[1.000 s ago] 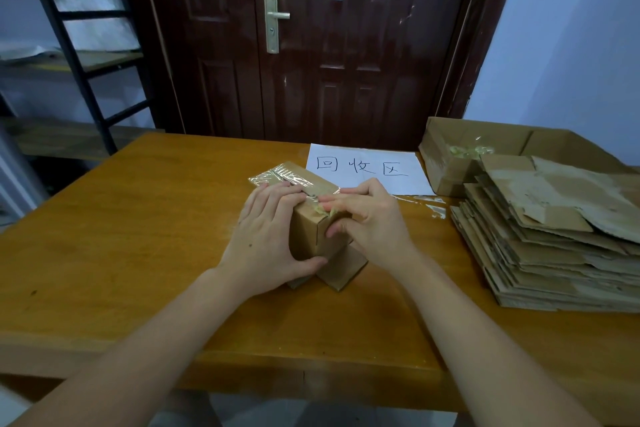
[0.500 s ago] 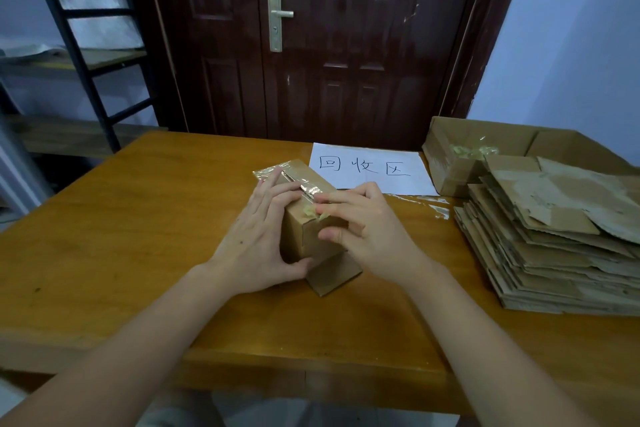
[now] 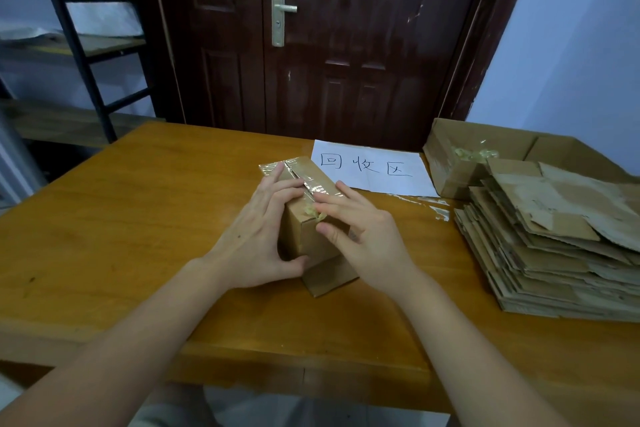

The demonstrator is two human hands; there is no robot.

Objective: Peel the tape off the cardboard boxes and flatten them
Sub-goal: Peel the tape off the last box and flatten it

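Observation:
A small brown cardboard box stands on the wooden table, its top seam covered by a strip of clear tape. My left hand grips the box from the left, fingers over the top and thumb on the near face. At the near top edge, the forefinger and thumb of my right hand pinch a crumpled end of that tape. A loose flap of the box lies on the table under my right hand.
A white sheet with handwritten characters lies behind the box. At the right is a stack of flattened cardboard, with an open carton holding tape wads behind it. Tape scraps lie on the table. A dark door stands beyond.
My left fingers have stretched further across the box top. My right fingers have shifted along the near top edge, still at the crumpled tape end. The box has barely moved.

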